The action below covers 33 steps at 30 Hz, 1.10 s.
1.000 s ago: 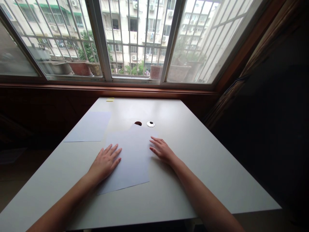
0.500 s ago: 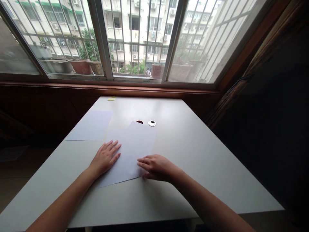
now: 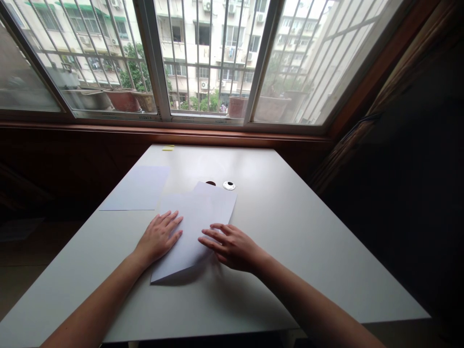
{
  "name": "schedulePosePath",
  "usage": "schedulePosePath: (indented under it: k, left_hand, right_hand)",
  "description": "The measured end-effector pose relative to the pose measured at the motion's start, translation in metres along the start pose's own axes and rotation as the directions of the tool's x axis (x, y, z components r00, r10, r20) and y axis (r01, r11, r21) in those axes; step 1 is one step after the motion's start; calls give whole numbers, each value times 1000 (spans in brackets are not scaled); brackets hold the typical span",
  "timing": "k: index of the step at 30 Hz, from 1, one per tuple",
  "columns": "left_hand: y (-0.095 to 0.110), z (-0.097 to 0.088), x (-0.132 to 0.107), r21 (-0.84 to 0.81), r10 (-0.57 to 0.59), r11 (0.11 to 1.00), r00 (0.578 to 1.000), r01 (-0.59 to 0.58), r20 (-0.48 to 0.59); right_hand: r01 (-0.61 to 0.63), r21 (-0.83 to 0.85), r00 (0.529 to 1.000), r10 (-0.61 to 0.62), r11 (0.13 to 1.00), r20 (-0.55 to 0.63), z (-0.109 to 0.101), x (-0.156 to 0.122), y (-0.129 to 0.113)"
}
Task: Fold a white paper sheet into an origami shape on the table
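A white sheet of paper (image 3: 195,217) lies on the white table (image 3: 290,232) before me. Its near right corner is raised off the table and turned inward. My left hand (image 3: 159,237) rests flat on the sheet's left part, fingers stretched out. My right hand (image 3: 228,246) lies on the lifted near right part of the sheet, fingers spread and pointing left. Neither hand grips anything that I can see.
A second white sheet (image 3: 137,188) lies at the table's left. A round hole (image 3: 210,183) and a white round cap (image 3: 228,185) sit beyond the paper. A small yellow note (image 3: 167,148) lies at the far edge, under the barred window (image 3: 203,58). Dark drapes hang right.
My right hand has come from the sheet's far right edge down to its near right corner, and that corner has lifted and folded inward. My left hand has stayed put.
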<state>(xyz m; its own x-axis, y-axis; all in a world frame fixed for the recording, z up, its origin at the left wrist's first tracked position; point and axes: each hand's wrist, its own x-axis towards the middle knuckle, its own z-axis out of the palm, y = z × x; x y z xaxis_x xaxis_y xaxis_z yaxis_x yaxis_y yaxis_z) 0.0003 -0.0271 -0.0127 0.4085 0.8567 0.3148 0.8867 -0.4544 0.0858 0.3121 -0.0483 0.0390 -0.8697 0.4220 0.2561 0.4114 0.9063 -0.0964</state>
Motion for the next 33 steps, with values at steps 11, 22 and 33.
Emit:
schedulePosePath:
  k: [11,22,33]
  left_hand:
    - [2,-2,0,20,-33,999,999,33,32]
    - [-1,-1,-1,21,-20,1000,999,21,-29]
    - [-1,-5,-1,-59,-64,997,995,59,-82]
  right_hand:
    - [-50,514,982,135,856,-130,-5,5,-8]
    - [-378,917,598,790,128,136,22,3,1]
    - [-518,806,641,754,286,144,29,-3,6]
